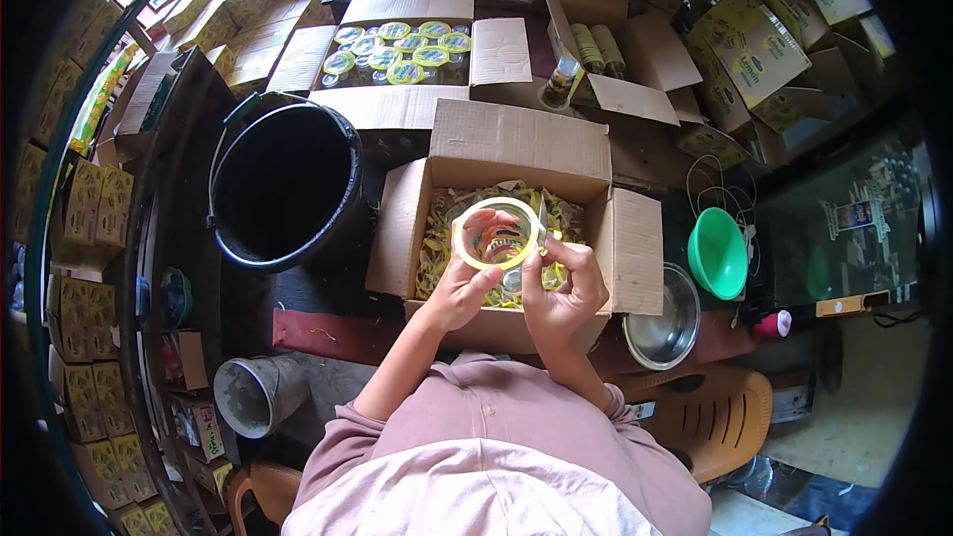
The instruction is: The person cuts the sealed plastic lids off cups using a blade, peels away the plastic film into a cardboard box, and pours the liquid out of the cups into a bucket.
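Note:
My left hand (463,288) is wrapped round a clear plastic cup (495,264) with a yellow rim, its round face turned up toward me. Printing shows through the cup. Pinched in my right hand (564,288) is a small knife (542,216), its blade pointing up beside the right edge of the rim. A bit of yellow shows at my right fingertips. Both hands are above an open cardboard box (637,250) filled with yellow scraps (437,256). Part of the knife's handle is hidden by my fingers.
A black bucket (349,194) stands left of the box. Behind it, another carton (407,107) holds several yellow-rimmed cups. A bottle (561,81) stands near a carton with rolls (600,50). To the right are a green bowl (717,253) and a metal bowl (663,323).

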Motion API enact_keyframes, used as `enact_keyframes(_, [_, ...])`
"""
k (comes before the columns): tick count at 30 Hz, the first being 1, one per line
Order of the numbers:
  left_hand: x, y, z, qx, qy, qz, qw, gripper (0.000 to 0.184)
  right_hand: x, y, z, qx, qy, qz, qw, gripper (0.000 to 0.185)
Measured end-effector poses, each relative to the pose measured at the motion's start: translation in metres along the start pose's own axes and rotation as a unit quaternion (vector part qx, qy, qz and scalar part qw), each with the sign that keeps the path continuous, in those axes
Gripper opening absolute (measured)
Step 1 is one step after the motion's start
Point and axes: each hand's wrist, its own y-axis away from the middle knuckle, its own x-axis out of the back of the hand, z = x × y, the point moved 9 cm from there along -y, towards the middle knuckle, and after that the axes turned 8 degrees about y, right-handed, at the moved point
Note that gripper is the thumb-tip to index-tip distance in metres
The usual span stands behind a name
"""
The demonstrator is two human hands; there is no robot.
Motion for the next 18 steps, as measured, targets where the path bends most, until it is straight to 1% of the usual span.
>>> enact_keyframes(3, [0.000, 0.000, 0.001, -0.001, -0.026, -0.001, 1.000, 0.061, 0.000, -0.005, -0.006, 0.030, 0.030, -0.005, 0.999, 0.025])
enact_keyframes(6, [0.000, -0.001, 0.006, -0.004, -0.072, -0.011, 0.997, 0.061, -0.001, -0.004, -0.003, 0.014, 0.033, -0.007, 0.999, 0.026])
enact_keyframes(9, [-0.002, 0.000, 0.007, -0.012, -0.105, -0.022, 0.994, 0.061, -0.001, -0.006, 0.000, 0.024, 0.052, -0.004, 0.998, 0.026])
enact_keyframes(10, [-0.003, 0.001, 0.008, -0.015, -0.114, -0.025, 0.993, 0.061, -0.002, -0.005, 0.004, 0.014, 0.021, -0.009, 1.000, 0.025])
enact_keyframes(12, [-0.001, 0.002, 0.006, -0.002, -0.064, -0.021, 0.998, 0.062, -0.003, -0.005, 0.012, -0.005, -0.042, -0.018, 0.999, 0.023])
enact_keyframes(15, [-0.001, 0.001, 0.005, -0.001, -0.017, -0.017, 1.000, 0.064, -0.003, -0.001, 0.022, -0.065, -0.067, -0.016, 0.996, 0.021])
enact_keyframes(18, [-0.003, -0.002, 0.010, -0.010, -0.016, -0.017, 1.000, 0.066, 0.005, 0.005, 0.019, -0.059, -0.067, -0.008, 0.996, 0.020])
